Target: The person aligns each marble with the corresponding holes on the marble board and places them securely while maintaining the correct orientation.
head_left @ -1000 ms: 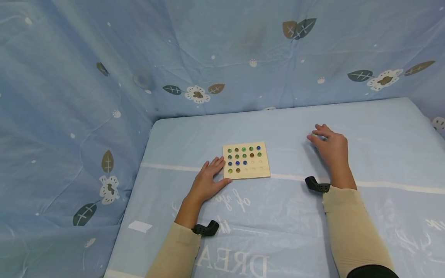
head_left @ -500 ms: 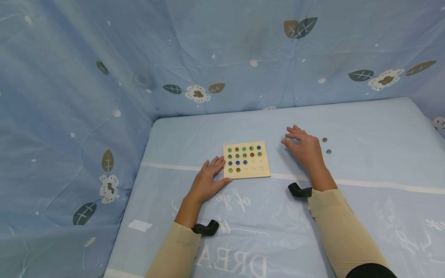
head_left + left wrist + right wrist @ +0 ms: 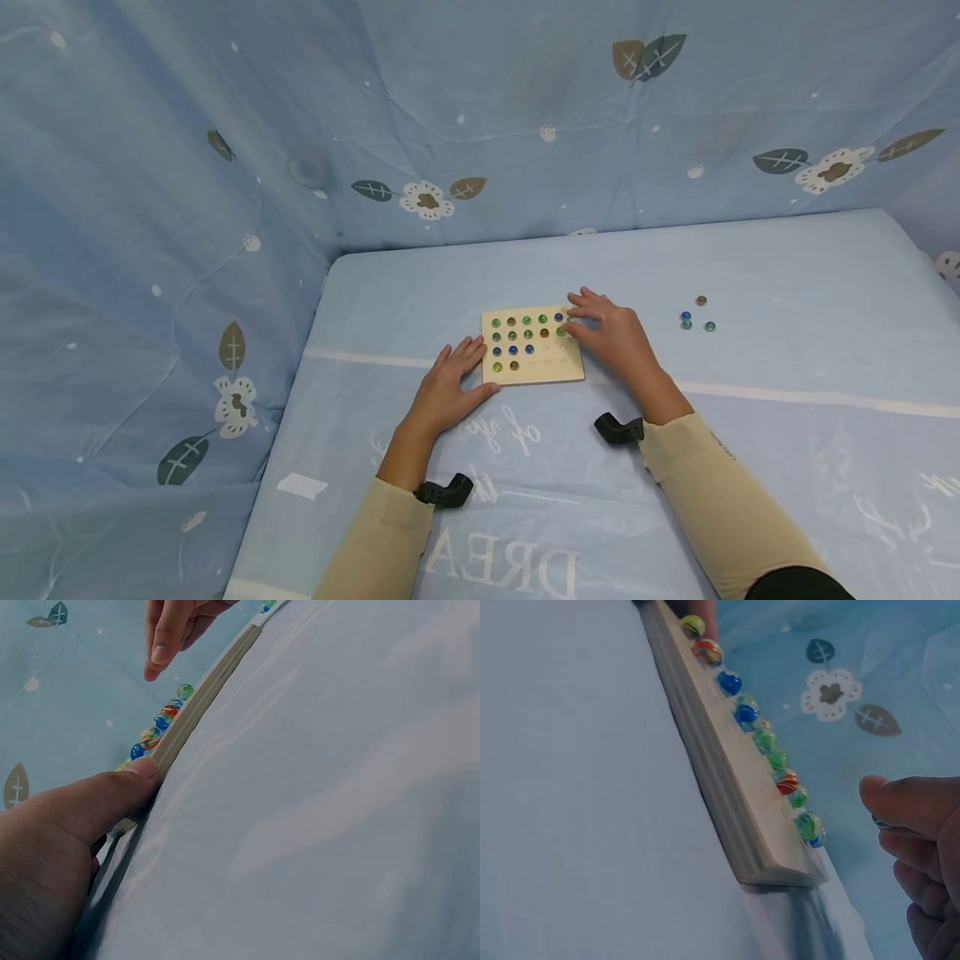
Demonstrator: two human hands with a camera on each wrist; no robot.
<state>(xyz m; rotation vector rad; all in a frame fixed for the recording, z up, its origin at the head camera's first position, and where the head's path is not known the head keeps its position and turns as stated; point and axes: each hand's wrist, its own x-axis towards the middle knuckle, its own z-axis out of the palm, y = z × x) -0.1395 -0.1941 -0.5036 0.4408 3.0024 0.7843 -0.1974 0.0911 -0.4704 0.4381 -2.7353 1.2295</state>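
A light wooden board (image 3: 576,368) lies on the table, with rows of glass marbles (image 3: 513,350) sitting in its hollows. Bare hollows show at its near right. My left hand (image 3: 442,398) rests against the board's left side, fingers extended, with the thumb (image 3: 124,791) touching its near edge. Over the far right corner, my right hand (image 3: 613,335) pinches a marble (image 3: 880,821) between thumb and forefinger. Only a greenish sliver of it shows in the right wrist view; the fingers hide most of it.
Several loose marbles (image 3: 686,325), green, blue and brown, lie on the table to the right of the board. A patterned blue cloth (image 3: 525,125) hangs behind the table. A white patch (image 3: 302,487) is at the near left.
My right hand has moved left with the pinched marble, from the loose marbles to the board's right side, uncovering the loose ones. My left hand and the board have stayed put.
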